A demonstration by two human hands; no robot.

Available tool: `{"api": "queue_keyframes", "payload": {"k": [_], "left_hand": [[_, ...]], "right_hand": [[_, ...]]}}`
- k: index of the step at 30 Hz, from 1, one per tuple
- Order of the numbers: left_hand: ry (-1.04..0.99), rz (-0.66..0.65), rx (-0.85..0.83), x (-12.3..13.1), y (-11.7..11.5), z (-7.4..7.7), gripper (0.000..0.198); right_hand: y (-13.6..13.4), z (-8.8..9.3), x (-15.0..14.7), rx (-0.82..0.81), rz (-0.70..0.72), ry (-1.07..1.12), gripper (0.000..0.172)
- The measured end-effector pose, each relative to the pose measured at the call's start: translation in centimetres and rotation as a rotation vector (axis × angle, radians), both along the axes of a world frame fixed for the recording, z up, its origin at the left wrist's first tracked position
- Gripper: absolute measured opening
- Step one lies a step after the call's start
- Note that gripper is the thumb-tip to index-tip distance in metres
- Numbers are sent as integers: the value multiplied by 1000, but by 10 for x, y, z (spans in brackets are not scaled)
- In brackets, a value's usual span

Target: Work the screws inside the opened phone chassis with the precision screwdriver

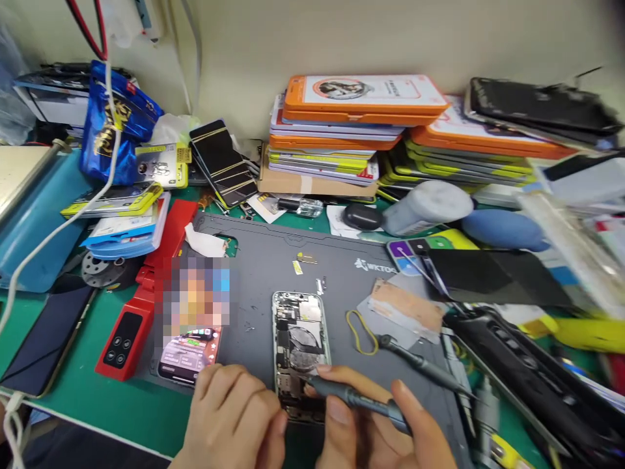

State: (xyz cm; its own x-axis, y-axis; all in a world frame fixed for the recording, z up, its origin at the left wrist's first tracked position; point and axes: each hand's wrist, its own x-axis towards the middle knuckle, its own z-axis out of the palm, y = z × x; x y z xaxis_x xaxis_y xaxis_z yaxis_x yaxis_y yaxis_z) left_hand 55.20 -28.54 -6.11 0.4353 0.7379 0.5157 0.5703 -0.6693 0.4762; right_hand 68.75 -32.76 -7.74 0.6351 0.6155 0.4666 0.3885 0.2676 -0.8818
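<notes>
An opened smartphone (299, 348), its circuit boards and inner parts bare, lies on a grey work mat (254, 280). My right hand (385, 423) holds a dark grey screwdriver (359, 398) like a pen, tilted, with its front end over the phone's lower part. Beside the phone's lower left edge is my left hand (234, 417), closed with the fingers curled under; whatever they hold, if anything, is hidden. A second phone with a lit screen (188, 355), partly blurred out, lies left of the opened one. Small loose parts (321, 286) are just above the opened phone.
A second grey screwdriver (424, 365) and a yellow rubber band (362, 332) lie to the right. Orange boxes (364, 98) are stacked at the back. At left are a red device with buttons (124, 339), a dark phone (49, 332) and a white cable (58, 228).
</notes>
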Motion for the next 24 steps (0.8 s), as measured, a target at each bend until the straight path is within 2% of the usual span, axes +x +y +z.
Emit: {"api": "queue_keyframes", "payload": {"k": [5, 15, 19, 24], "left_hand": [[37, 132, -28, 4, 2, -4, 18], [102, 137, 28, 3, 2, -7, 19], [105, 136, 33, 5, 2, -7, 19], [98, 122, 64, 5, 2, -7, 22]], "right_hand": [[1, -7, 5, -24, 25, -69, 57], [1, -11, 6, -40, 56, -94, 58], [1, -12, 8, -69, 19, -214, 56], [-6, -24, 3, -77, -9, -323, 48]]}}
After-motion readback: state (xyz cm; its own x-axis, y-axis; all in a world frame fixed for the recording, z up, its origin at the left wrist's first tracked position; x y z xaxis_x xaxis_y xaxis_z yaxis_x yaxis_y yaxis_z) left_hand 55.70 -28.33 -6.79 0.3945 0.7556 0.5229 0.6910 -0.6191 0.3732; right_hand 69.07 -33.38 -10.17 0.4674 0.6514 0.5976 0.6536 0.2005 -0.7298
